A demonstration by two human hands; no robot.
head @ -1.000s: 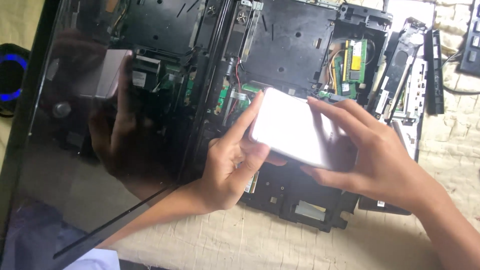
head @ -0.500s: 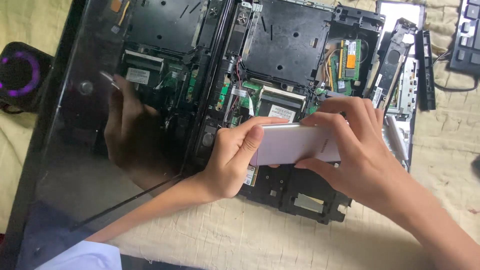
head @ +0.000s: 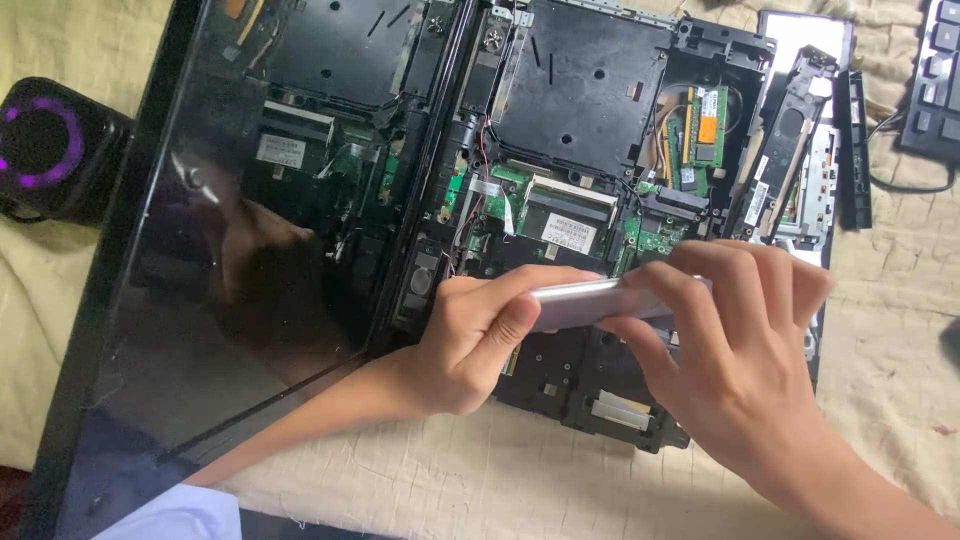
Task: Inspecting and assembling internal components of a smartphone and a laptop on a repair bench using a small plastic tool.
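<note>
My left hand [head: 470,345] and right hand [head: 735,350] both in a closed grip on a flat silver metal plate [head: 580,302], held edge-on between them, above the opened laptop base [head: 590,130], dark screen [head: 230,250] at left.

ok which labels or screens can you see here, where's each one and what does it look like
Laptop screen: left half of the view, a large glossy black panel, dark, mirroring the opened base and a hand.
White label: on the circuit board above the left hand, a small rectangle with dark print.
Memory module sticker: upper right of the base, an orange rectangle on a green board.
Lit panel: top right, a bright white rectangle, partly covered.
</note>
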